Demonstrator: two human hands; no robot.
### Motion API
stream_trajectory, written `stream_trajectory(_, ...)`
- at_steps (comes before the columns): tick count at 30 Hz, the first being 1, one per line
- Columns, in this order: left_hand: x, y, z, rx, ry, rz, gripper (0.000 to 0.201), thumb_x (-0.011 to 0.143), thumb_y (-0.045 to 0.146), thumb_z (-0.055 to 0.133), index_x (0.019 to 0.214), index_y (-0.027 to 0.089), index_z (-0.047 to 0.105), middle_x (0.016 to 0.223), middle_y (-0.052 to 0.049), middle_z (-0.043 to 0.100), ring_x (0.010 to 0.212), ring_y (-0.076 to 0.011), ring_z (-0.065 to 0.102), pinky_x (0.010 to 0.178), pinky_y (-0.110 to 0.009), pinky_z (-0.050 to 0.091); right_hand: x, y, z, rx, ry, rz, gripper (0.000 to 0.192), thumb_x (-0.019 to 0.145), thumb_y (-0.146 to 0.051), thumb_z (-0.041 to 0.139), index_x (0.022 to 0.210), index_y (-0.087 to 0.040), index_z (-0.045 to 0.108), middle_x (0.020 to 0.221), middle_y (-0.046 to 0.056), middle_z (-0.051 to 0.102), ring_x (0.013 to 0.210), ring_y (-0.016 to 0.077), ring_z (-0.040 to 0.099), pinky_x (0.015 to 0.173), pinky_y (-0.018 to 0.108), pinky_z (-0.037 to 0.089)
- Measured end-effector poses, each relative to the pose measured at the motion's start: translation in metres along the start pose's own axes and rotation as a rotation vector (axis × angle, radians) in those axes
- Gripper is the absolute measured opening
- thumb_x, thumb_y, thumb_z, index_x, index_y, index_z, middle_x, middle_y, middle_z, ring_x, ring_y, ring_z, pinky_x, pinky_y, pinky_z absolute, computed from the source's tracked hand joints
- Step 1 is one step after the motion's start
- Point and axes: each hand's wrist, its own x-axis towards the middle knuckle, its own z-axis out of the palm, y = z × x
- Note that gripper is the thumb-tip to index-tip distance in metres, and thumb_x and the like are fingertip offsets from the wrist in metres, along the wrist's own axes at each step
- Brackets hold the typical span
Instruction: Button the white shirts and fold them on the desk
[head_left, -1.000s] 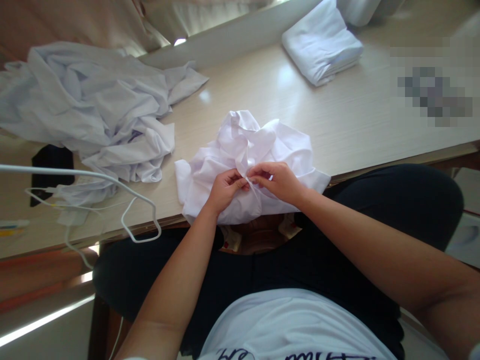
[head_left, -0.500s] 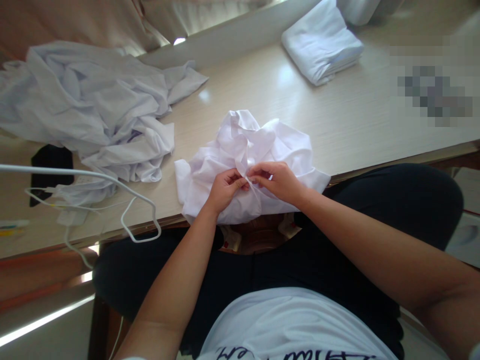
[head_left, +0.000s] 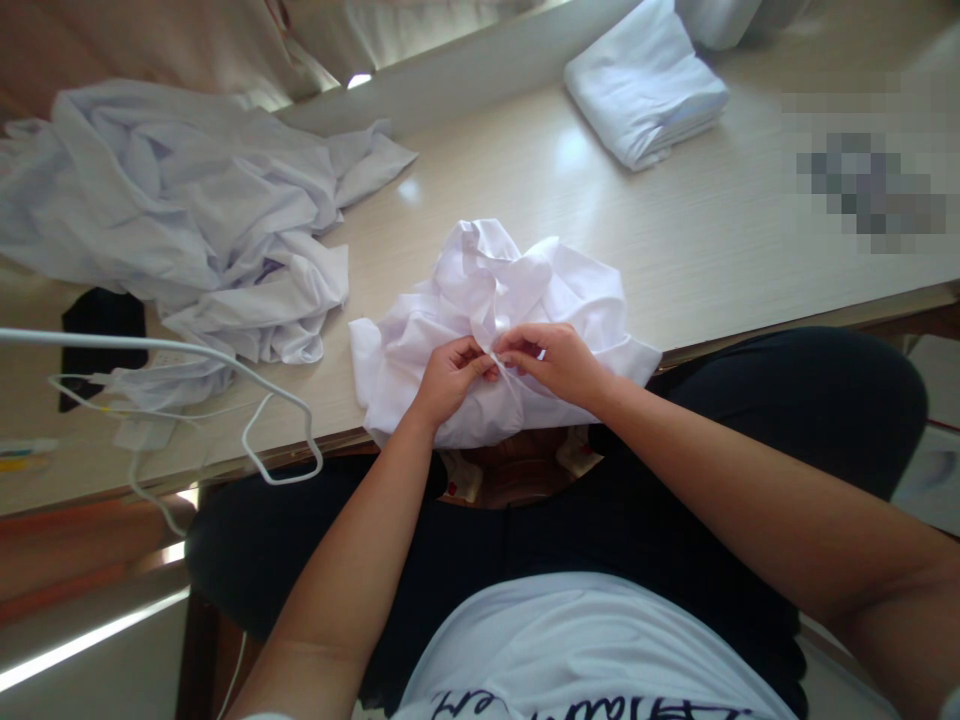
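Note:
A white shirt [head_left: 570, 290] lies bunched at the front edge of the table, its collar toward the far side and its lower part hanging slightly over the edge. My left hand [head_left: 456, 378] pinches the front opening from the left. From the right, my right hand [head_left: 551, 362] grips the same strip of cloth, with thumb and forefinger pressed together. The fingertips of both hands nearly meet at the middle of the shirt. Any button between them is too small or too covered to make out.
Crumpled white garments [head_left: 202, 210] heap on the table's left, partly over a black flat item [head_left: 103, 335]. A folded white stack [head_left: 645, 85] sits at the back. A white metal rod [head_left: 187, 348] with a bent end juts in from the left, near a white cable [head_left: 135, 480].

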Motion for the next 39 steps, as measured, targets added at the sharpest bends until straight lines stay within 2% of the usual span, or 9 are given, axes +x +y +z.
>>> stream_trajectory(39,0.0004,-0.0014,0.0007,-0.004,0.004,-0.003,0.029,0.082,0.043,0.074,0.083,0.015,0.068,0.072,-0.003,0.070,0.066,-0.0155,0.064,0.070,-0.028,0.051,-0.0007,0.0028,0.0000,-0.041,-0.013,-0.032,0.016,0.088,-0.028,0.061,0.097,-0.018,0.071,0.084,0.002,0.071,0.069,0.0133,0.060,0.069,0.026,0.047)
